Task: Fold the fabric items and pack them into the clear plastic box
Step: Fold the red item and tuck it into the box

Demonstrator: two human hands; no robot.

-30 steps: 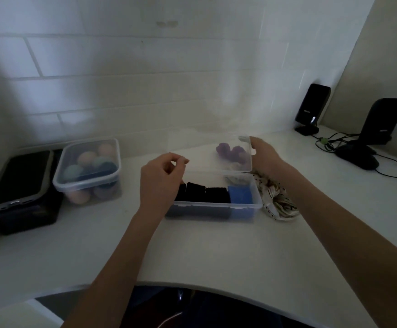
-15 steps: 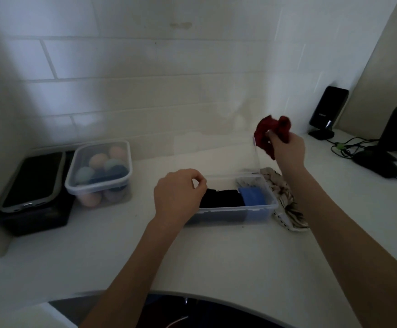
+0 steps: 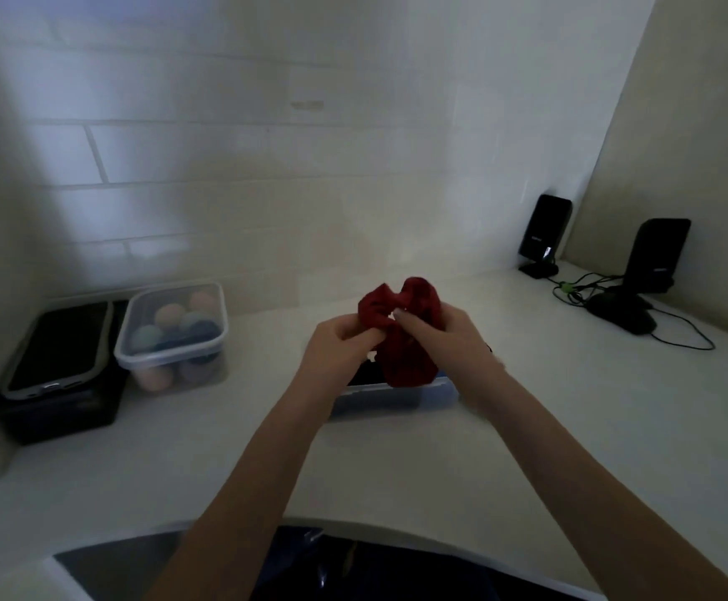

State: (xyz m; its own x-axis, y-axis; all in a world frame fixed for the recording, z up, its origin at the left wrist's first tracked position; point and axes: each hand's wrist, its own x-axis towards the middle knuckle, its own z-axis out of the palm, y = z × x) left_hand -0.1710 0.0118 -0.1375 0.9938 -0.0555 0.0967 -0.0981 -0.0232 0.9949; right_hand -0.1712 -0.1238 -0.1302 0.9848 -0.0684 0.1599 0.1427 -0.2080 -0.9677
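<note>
A crumpled dark red fabric item (image 3: 405, 340) hangs in the air above the clear plastic box (image 3: 396, 394), which sits on the white counter. My left hand (image 3: 338, 344) grips the fabric's left part and my right hand (image 3: 448, 336) grips its right part, the two hands close together. The box is mostly hidden behind my hands and the fabric; dark folded pieces and a bit of blue show inside it.
A lidded clear tub of coloured balls (image 3: 175, 336) stands at the left, beside a phone (image 3: 58, 344) lying on a black box. Two black speakers (image 3: 544, 232) (image 3: 657, 258) with cables (image 3: 678, 336) occupy the back right corner. A tiled wall runs behind.
My right hand has brought the red fabric from the back right down over the box, and my left hand has come up and taken hold of it too. The view has tilted.
</note>
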